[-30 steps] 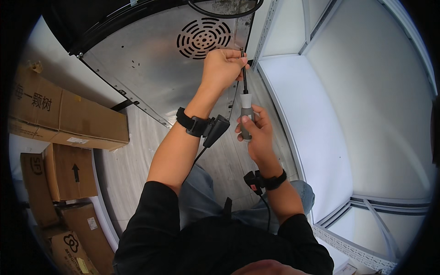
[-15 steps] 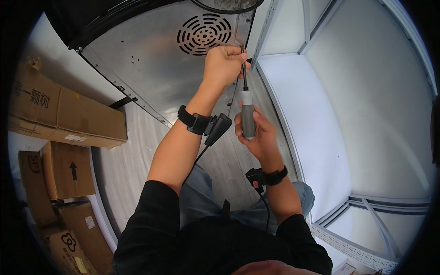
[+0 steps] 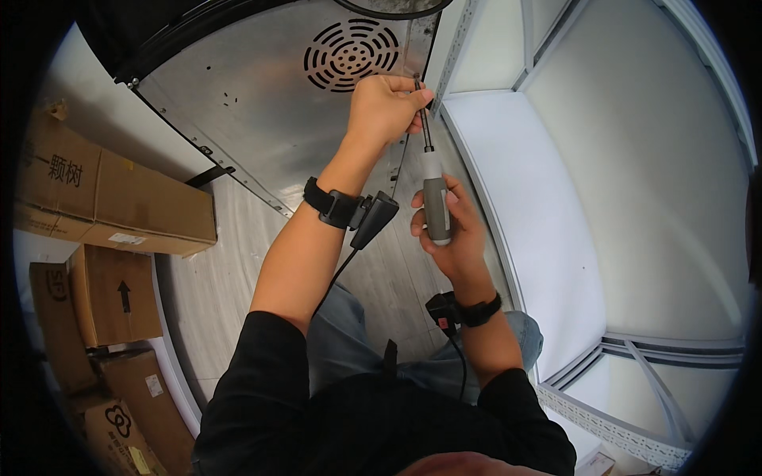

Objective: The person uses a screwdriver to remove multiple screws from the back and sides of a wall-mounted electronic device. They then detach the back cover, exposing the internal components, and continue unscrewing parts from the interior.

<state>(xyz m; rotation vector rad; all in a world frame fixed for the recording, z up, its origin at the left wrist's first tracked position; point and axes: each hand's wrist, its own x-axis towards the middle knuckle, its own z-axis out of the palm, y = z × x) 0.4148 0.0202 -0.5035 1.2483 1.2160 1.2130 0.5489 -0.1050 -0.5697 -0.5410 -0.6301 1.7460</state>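
A screwdriver (image 3: 436, 208) with a grey handle and thin dark shaft points away from me, its tip beside the right edge of a metal appliance panel (image 3: 262, 119). My right hand (image 3: 467, 230) is closed around the handle from the right, fingers curled on both sides of it. Near the tip, my left hand (image 3: 382, 109) pinches the shaft between thumb and fingers, in front of the panel and just below its round vent (image 3: 352, 55). Whether a screw sits at the tip is too small to tell.
Cardboard boxes (image 3: 119, 190) are stacked along the left side. On the right stands a white shelf unit (image 3: 524, 198) with metal uprights, close to my right arm. A black cable (image 3: 393, 13) loops over the panel's top. Below is a light wood-look floor (image 3: 230, 285).
The screwdriver's handle end has shifted slightly right with my right hand, so the tool tilts more. My left hand has moved a little left and up, still on the shaft.
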